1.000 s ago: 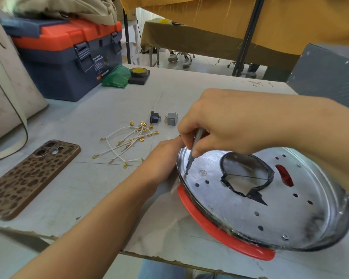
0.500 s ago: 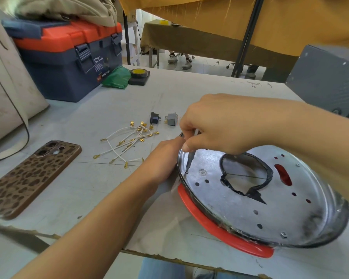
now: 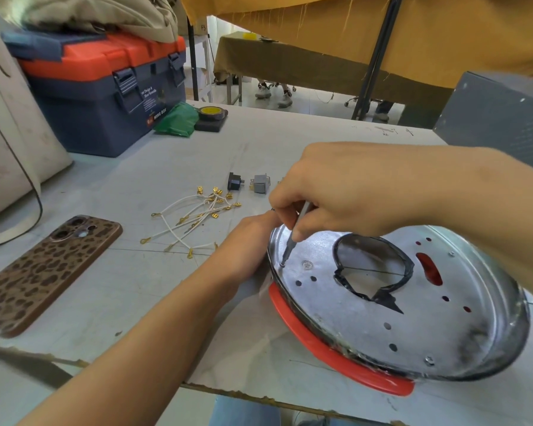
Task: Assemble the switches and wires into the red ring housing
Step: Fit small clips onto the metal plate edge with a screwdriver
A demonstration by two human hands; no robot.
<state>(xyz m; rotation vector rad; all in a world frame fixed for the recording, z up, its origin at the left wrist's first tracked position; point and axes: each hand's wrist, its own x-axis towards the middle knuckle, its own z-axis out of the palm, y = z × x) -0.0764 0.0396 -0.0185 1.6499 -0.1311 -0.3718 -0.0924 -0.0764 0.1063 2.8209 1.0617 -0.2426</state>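
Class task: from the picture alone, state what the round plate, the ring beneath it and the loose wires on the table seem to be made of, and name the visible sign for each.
Round plate: probably sheet metal, silvery and shiny, with punched holes.
Red ring: likely plastic; smooth, glossy, evenly coloured.
Wires: white insulation, perhaps plastic or fibre, tipped with brass-coloured metal terminals that glint.

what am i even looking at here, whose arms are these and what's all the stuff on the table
There is no machine: a camera worn on a person's head looks down at their own two arms. The right hand pinches a small screwdriver with its tip at a screw on a round metal plate, which sits in a red ring housing. The left hand steadies the plate's edge. On the table lie white wires with gold terminals, two small switches, a phone in a leopard-print case, a green bag, a tape roll and a toolbox.
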